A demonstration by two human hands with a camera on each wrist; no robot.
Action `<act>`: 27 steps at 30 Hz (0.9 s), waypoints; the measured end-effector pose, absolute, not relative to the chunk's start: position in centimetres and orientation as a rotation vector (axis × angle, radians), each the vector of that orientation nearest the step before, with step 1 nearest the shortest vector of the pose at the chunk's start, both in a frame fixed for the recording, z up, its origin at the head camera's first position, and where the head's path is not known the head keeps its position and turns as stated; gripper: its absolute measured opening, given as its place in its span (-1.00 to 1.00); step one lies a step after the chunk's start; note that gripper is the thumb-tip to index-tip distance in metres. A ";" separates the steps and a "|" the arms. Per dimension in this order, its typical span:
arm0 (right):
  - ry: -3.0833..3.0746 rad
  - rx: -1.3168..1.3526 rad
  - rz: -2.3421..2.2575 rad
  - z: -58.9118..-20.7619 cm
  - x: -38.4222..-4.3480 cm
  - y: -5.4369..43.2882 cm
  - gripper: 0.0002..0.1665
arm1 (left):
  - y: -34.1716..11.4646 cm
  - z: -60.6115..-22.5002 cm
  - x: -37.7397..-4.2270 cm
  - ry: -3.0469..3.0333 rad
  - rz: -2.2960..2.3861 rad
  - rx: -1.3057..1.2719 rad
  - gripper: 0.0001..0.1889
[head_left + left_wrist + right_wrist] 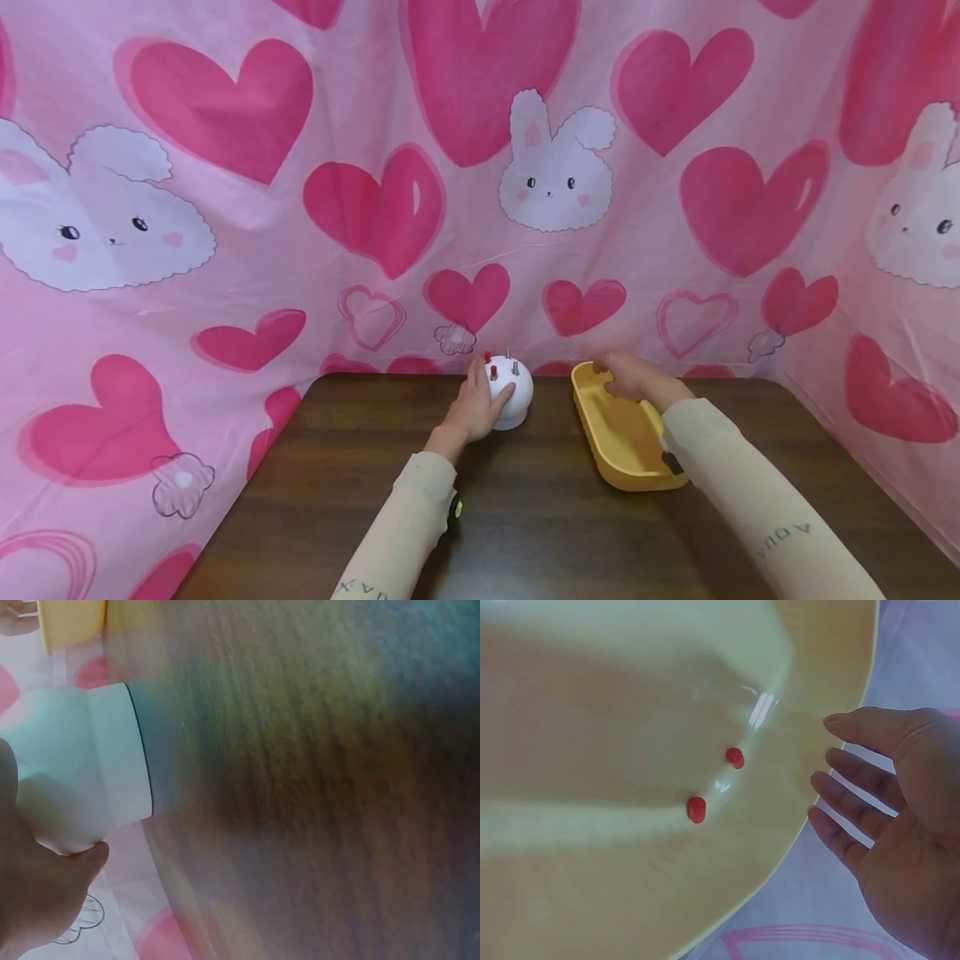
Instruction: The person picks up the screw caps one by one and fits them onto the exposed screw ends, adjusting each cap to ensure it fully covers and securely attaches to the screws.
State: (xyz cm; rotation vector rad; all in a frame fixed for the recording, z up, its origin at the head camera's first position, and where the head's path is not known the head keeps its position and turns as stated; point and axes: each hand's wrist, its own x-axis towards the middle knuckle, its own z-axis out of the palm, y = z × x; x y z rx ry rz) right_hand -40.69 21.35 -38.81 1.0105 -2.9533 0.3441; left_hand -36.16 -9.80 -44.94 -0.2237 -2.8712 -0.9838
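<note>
While the background is filled by a pink cloth (652, 208) printed with hearts and rabbit faces, a dark wood-grained table (525, 533) is set in front of it. On the table's right half, a yellow tray (624, 482) is placed lengthwise, near to far. The right hand (637, 379) is held at the tray's far end, its fingers loosely bent and parted from the thumb, with nothing gripped; whether the rim is touched cannot be told. By the left hand (474, 407), a white dome (516, 408) is held upright at the far middle of the table, left of the tray and apart from it, with the thumb wrapped over its near side. From its top, metal posts (516, 369) are raised; the right two are bare, and the left two are topped by red caps (493, 372). Inside the tray, two small red pieces (697, 810) are seen where floor and wall meet.
</note>
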 end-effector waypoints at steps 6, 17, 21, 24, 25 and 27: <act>-2.958 1.088 0.293 -39.2 -41.2 21.5 -0.62 | -9.8 -44.9 -36.1 -2.867 -0.987 -0.225 0.02; -3.101 1.003 0.093 -40.1 -41.5 21.6 -0.63 | -9.8 -45.1 -36.1 -2.861 -0.993 -0.236 0.02; -3.150 0.997 0.090 -40.5 -41.6 21.6 -0.61 | -9.8 -45.2 -36.1 -2.864 -0.998 -0.237 0.02; -3.170 0.995 0.104 -40.7 -41.7 21.6 -0.59 | -9.8 -45.2 -36.2 -2.865 -0.999 -0.231 0.03; -3.177 0.994 0.104 -40.7 -41.7 21.5 -0.59 | -9.9 -45.3 -36.3 -2.869 -0.997 -0.229 0.03; -3.197 0.979 0.110 -40.8 -41.8 21.5 -0.59 | -9.8 -45.3 -36.3 -2.873 -0.995 -0.227 0.03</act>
